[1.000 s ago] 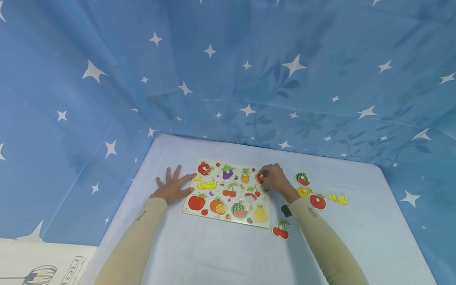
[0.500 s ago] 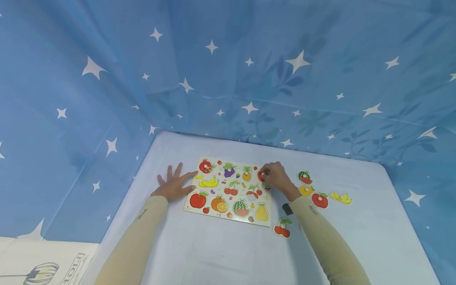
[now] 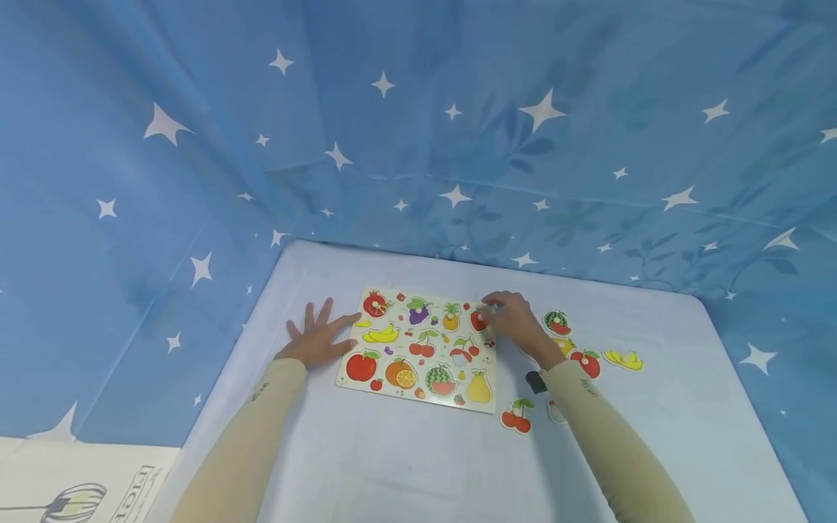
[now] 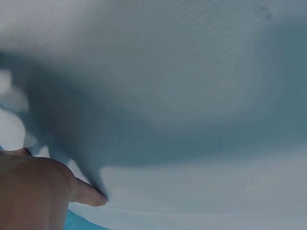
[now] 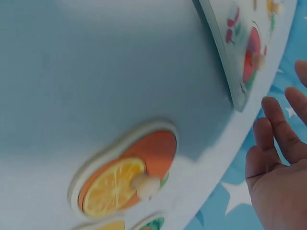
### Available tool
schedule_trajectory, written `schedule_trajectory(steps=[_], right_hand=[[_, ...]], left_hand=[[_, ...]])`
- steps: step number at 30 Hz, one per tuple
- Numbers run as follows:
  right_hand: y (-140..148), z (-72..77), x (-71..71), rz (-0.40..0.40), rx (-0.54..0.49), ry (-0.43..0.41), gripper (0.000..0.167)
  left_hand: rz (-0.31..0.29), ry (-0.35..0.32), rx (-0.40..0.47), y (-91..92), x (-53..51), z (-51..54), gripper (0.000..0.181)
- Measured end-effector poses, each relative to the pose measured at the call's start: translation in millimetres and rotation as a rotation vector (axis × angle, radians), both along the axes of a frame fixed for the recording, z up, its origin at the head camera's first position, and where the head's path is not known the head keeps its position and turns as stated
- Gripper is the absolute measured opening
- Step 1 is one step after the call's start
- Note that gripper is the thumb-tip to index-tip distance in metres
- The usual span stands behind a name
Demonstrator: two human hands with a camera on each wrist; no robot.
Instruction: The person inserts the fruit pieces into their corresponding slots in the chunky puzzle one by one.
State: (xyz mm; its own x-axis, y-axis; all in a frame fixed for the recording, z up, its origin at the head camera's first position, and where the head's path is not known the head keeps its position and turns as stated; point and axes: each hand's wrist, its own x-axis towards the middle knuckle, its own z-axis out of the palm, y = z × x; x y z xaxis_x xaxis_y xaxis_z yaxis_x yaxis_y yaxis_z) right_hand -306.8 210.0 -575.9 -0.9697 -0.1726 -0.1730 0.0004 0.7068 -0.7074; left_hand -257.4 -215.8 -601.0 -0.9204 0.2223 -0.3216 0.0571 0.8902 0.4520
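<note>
The white fruit puzzle board [image 3: 402, 352] lies on the cloth-covered table. At its left edge, the left hand [image 3: 317, 341] rests with fingers spread, its thumb and index finger at the edge. By the upper right corner is the right hand [image 3: 516, 325], its fingertips just beside a red fruit piece [image 3: 479, 320] on the board. The right wrist view shows that piece's knob [image 5: 258, 61] apart from the right hand [image 5: 280, 167], whose fingers are loosely bent and hold nothing. In the left wrist view, part of the left hand [image 4: 36, 191] appears with one finger extended.
Right of the board lie loose pieces: watermelon [image 3: 556, 322], apple [image 3: 585, 365], bananas [image 3: 624, 359], cherries [image 3: 516, 418] and a dark one [image 3: 536, 382]. An orange piece [image 5: 117, 184] shows in the right wrist view. Blue star-patterned cloth [image 3: 418, 131] hangs behind the table.
The right hand has let go of the red piece at the board's upper right and drawn slightly to the right, its fingers loosened. The left hand stays at the board's left edge.
</note>
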Motion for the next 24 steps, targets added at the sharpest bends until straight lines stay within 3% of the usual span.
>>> schedule_trajectory(steps=[7, 10, 17, 24], right_hand=[[25.8, 10.8, 9.4, 0.041, 0.001, 0.095, 0.043], [38.3, 15.2, 14.9, 0.036, -0.008, 0.098, 0.047], [72.0, 26.1, 28.9, -0.041, 0.032, 0.047, 0.053], [118.9, 34.9, 41.0, -0.116, 0.051, 0.060, 0.054]], left_hand=[[-0.008, -0.003, -0.019, 1.6, 0.7, 4.3, 0.070], [-0.011, -0.014, -0.021, 1.3, 0.4, 5.7, 0.070], [-0.015, -0.022, -0.028, -1.7, -0.8, 2.3, 0.071], [-0.017, -0.028, -0.016, -0.2, -2.2, 1.0, 0.072]])
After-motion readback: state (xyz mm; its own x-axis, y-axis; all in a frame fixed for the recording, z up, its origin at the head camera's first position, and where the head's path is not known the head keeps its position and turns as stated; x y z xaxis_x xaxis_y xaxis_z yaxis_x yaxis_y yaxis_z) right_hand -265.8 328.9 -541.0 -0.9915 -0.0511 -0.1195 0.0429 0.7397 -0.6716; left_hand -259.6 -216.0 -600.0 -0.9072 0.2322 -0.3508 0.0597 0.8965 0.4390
